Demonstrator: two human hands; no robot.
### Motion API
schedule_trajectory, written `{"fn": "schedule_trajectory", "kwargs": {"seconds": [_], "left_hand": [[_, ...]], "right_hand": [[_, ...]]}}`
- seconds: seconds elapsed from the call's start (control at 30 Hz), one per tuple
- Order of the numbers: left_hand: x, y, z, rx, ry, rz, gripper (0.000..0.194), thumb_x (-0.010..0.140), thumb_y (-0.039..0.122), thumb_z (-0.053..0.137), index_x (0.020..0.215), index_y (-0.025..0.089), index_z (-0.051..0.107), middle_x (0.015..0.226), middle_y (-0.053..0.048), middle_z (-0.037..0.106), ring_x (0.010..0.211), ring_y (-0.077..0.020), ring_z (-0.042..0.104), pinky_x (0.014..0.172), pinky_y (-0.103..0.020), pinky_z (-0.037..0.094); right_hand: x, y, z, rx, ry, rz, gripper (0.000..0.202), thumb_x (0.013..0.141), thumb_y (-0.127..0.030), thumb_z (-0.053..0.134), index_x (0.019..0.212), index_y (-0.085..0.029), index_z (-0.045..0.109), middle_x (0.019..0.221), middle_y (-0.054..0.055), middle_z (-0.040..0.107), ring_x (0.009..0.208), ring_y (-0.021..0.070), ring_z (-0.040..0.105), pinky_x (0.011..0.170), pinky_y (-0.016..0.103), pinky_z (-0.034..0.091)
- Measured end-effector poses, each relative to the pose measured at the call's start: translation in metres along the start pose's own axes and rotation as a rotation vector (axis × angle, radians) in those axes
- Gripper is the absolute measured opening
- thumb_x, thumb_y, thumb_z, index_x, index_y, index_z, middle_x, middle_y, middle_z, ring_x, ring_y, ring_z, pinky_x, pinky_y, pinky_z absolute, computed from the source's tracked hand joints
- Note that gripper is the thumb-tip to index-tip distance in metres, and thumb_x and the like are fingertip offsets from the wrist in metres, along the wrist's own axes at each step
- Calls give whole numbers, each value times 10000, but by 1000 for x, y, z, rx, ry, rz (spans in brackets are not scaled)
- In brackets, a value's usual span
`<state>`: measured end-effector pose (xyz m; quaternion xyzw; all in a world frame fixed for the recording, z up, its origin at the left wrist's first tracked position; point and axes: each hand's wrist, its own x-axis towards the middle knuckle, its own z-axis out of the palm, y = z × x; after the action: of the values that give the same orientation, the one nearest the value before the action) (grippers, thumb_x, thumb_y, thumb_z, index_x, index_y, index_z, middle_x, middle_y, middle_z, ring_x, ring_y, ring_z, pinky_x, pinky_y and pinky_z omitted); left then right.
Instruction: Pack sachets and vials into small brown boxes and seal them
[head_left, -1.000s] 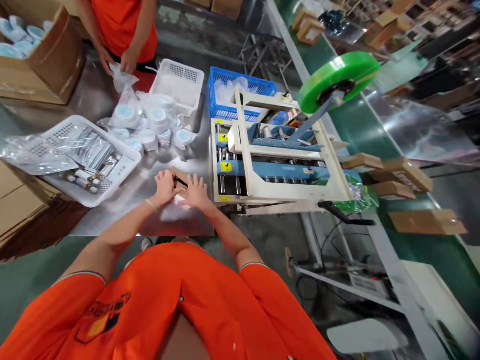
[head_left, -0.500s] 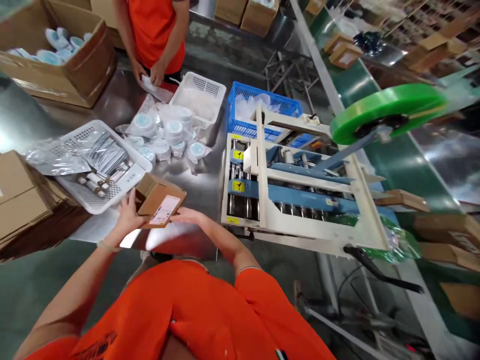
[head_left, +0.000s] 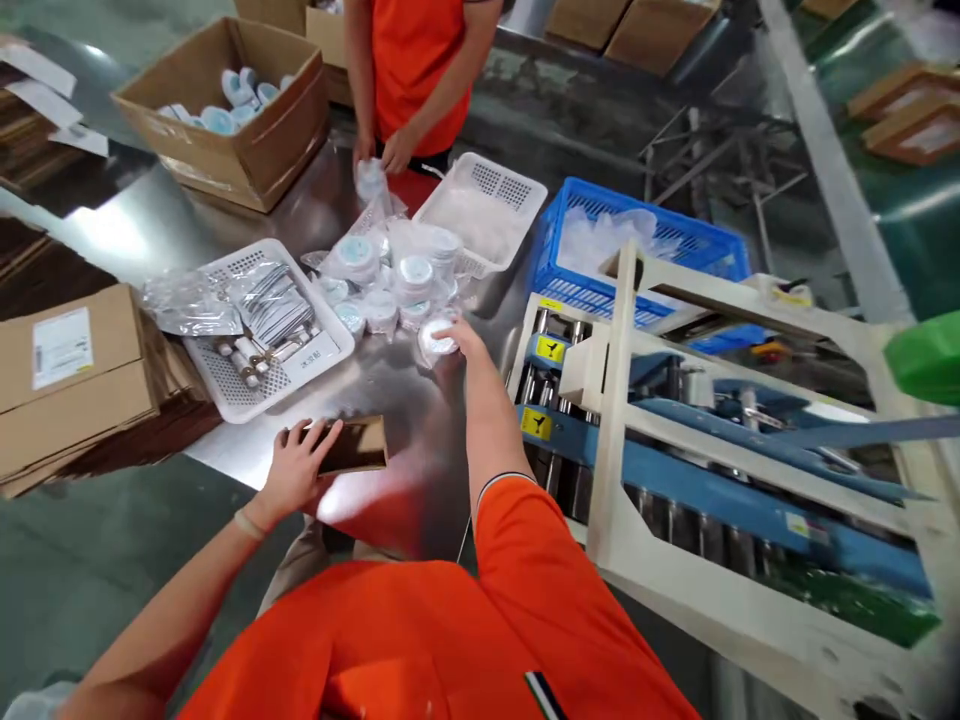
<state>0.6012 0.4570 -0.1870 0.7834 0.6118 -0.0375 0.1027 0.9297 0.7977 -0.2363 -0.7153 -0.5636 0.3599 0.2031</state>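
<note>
My left hand (head_left: 297,465) holds a small open cardboard box (head_left: 364,444) by its left side, low over the steel table (head_left: 405,420). The box's open side faces up and its inside looks dark. My right hand (head_left: 466,345) reaches forward with its fingers on a round white item (head_left: 438,338) in clear plastic, at the near edge of a pile of similar bagged rolls (head_left: 379,310). Left of the pile, a white basket (head_left: 322,350) carries flat silvery packets (head_left: 268,305) and small white-and-brown cylinders (head_left: 246,360).
Flattened cartons (head_left: 71,385) lie at left, behind them a large carton (head_left: 277,150) of rolls. Across the table a person (head_left: 420,75) handles a bagged roll. Another white basket (head_left: 525,200), a blue crate (head_left: 559,235) and a taping machine (head_left: 615,430) stand right.
My right hand has left the box and moved forward to the bagged rolls. The box has turned and sits lower in my left hand. The view has shifted; the other person's hands have raised a bag.
</note>
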Motion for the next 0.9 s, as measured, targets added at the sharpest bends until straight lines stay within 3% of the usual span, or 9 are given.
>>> {"fn": "schedule_trajectory", "kwargs": {"seconds": [0.1,0.23,0.33,0.43,0.5,0.6,0.7,0.8,0.9], "left_hand": [[1,-5,-2,-18,-4,40,842,954,332,762,1761,242,538,1696,-214,602,1494,-491,545,1178,-635,474],[0,-10,6,-57,58,64,874,924,330,800,1755,250,542,1683,-225,608,1477,-506,560,1163,-641,484],[0,-17,15,-103,107,99,883,924,349,810,1753,224,531,1682,-245,600,1471,-520,566,1157,-652,487],[3,-27,25,-212,156,132,993,899,434,862,1762,146,464,1674,-291,581,1502,-530,543,1189,-673,473],[5,-34,34,-331,204,129,1176,811,540,948,1761,103,408,1670,-316,559,1522,-534,526,1225,-686,459],[9,-40,47,-498,278,93,1364,670,683,1021,1726,85,399,1666,-315,527,1539,-526,510,1275,-689,438],[9,-39,52,-578,312,53,1330,719,728,989,1694,33,411,1637,-298,526,1540,-504,484,1299,-676,409],[8,-34,45,-582,289,58,1265,779,689,969,1698,17,419,1634,-278,530,1507,-461,475,1304,-638,386],[8,-31,33,-539,197,125,1105,803,647,961,1672,115,534,1596,-239,600,1451,-434,507,1300,-623,363]], "right_hand": [[-30,12,24,44,42,15,608,607,-219,976,1041,-230,551,1145,25,658,1053,211,599,985,336,555],[-78,21,41,137,145,-59,611,703,-274,947,1161,-221,546,1284,83,651,1178,236,612,1103,374,551],[-114,15,43,149,180,-125,811,724,-293,951,1409,-183,532,1495,160,613,1365,285,613,1208,434,536],[-164,6,46,69,210,-349,1069,694,-304,995,1608,-189,451,1625,215,540,1542,354,540,1311,518,488],[-207,0,54,-40,211,-543,1108,725,-370,1004,1658,-183,437,1634,238,528,1590,392,496,1344,561,464],[-269,-10,70,-185,85,-735,1039,789,-450,980,1661,-171,488,1611,242,546,1576,424,501,1340,587,475],[-309,-25,85,-336,-242,-816,986,821,-476,967,1671,-207,544,1639,214,565,1545,428,540,1312,581,495],[-319,-45,89,-549,-445,-717,1006,846,-536,965,1715,-250,545,1734,209,516,1592,438,493,1306,585,472],[-310,-69,78,-700,-470,-653,1003,766,-540,1038,1642,-235,659,1785,228,470,1637,506,405,1307,632,428]]}}
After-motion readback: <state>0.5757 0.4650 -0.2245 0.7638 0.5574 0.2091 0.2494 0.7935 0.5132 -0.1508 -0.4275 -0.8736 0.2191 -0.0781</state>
